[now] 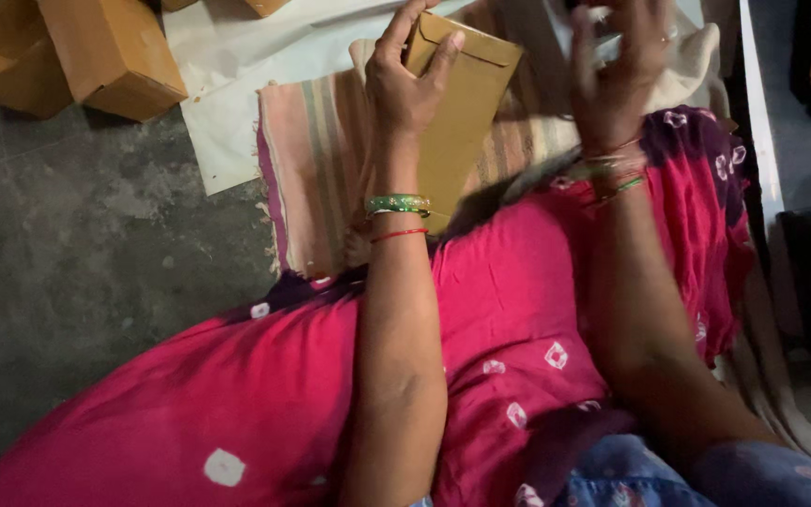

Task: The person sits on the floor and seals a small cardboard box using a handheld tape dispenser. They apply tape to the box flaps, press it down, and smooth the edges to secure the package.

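Observation:
My left hand (407, 83) grips a brown paper envelope (466, 113) near its flapped top, holding it upright over a striped cloth mat (316, 160). My right hand (617, 70) is raised to the right of the envelope, blurred, with fingers spread and apart from it; I cannot tell whether it holds anything small. Bangles circle both wrists. My lap is covered by pink cloth with white spots (481, 329).
A stack of brown cardboard boxes (77, 56) lies at the top left on the grey concrete floor (86, 253). A large white paper sheet (237, 66) lies under the mat. A white edge (760, 122) runs along the right.

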